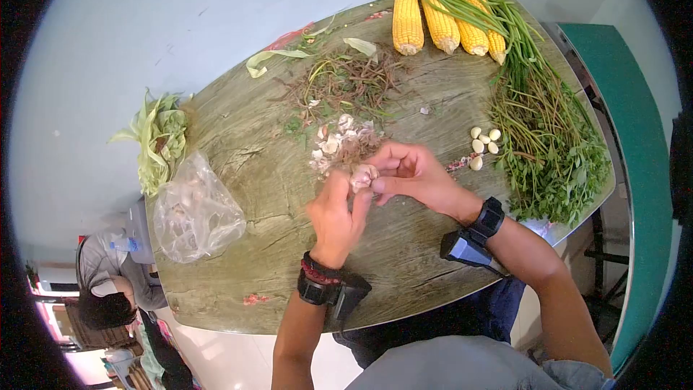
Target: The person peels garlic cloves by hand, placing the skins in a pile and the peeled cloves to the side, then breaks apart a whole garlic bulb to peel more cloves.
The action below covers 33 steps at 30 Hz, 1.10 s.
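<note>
Between my two hands, near the middle of the table, is a garlic bulb (363,178) with pinkish-white skin. My left hand (336,209) closes on its left side with thumb and fingers. From the right, my right hand (413,175) pinches the same bulb, thumb at its lower edge. Just beyond the hands lies a loose heap of garlic skins (333,143). Several peeled garlic cloves (478,146) rest on the table to the right of my right hand. The fingers hide part of the bulb.
Corn cobs (408,22) lie at the back right beside long green stalks and leafy greens (556,152). Root trimmings (354,79) cover the back middle. A clear plastic bag (196,209) and corn husks (160,137) sit left. A person (119,274) is beyond the table's left edge.
</note>
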Each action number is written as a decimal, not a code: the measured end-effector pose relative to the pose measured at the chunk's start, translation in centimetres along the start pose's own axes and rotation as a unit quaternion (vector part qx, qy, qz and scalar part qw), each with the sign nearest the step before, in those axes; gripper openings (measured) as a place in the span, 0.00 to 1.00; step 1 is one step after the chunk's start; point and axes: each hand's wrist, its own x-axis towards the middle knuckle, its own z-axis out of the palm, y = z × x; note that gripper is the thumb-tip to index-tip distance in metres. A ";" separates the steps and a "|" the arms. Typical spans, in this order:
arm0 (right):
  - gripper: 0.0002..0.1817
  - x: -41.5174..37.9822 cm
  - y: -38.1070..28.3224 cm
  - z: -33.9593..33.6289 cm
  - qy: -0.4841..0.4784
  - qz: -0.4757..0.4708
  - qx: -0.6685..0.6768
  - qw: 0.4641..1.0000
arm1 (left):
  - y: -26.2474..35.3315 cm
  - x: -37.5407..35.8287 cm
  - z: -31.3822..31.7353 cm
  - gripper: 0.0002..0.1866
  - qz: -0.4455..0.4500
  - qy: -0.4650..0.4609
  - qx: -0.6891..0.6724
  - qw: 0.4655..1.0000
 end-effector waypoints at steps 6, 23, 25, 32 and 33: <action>0.12 0.0 0.4 0.0 0.006 -0.034 -0.035 0.999 | -0.2 0.0 0.4 0.13 -0.002 -0.012 -0.048 0.999; 0.11 -0.2 0.4 -0.2 -0.036 -0.004 -0.002 0.999 | 0.3 -0.4 -0.3 0.16 -0.069 -0.025 -0.215 0.974; 0.11 -0.4 -0.4 0.0 -0.069 0.015 -0.001 0.998 | 0.1 0.0 0.1 0.16 -0.069 -0.034 -0.159 0.984; 0.16 -0.5 -0.9 0.4 -0.044 0.034 0.122 0.991 | -0.1 0.7 0.1 0.03 -0.084 0.083 -0.108 0.987; 0.16 -0.5 -1.0 0.4 -0.041 0.032 0.121 0.991 | 0.2 1.0 0.0 0.05 -0.063 0.098 -0.063 0.991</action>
